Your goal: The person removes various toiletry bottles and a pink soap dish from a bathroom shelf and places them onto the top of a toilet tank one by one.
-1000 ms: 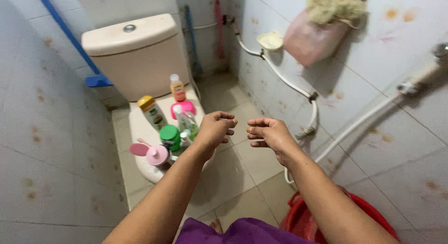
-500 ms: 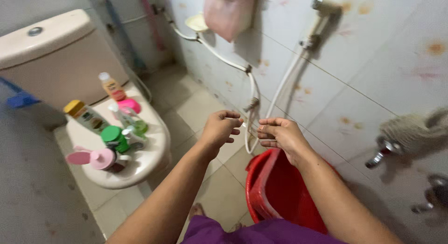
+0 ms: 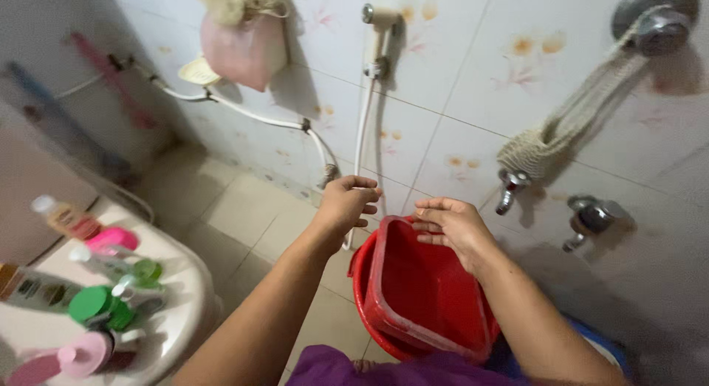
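Both hands (image 3: 347, 205) outstretched, fingers (image 3: 432, 222) curled.

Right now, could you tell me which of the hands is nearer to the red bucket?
The right hand: it hovers over the red bucket's far rim. The left hand hangs beyond that rim, above the floor.

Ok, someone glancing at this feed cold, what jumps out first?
The red bucket on the floor by the tiled wall, low and centre, with both hands held curled above it: the left hand over the floor beside its rim, the right hand over its far edge. Next, the cluster of bottles on the closed toilet lid at lower left.
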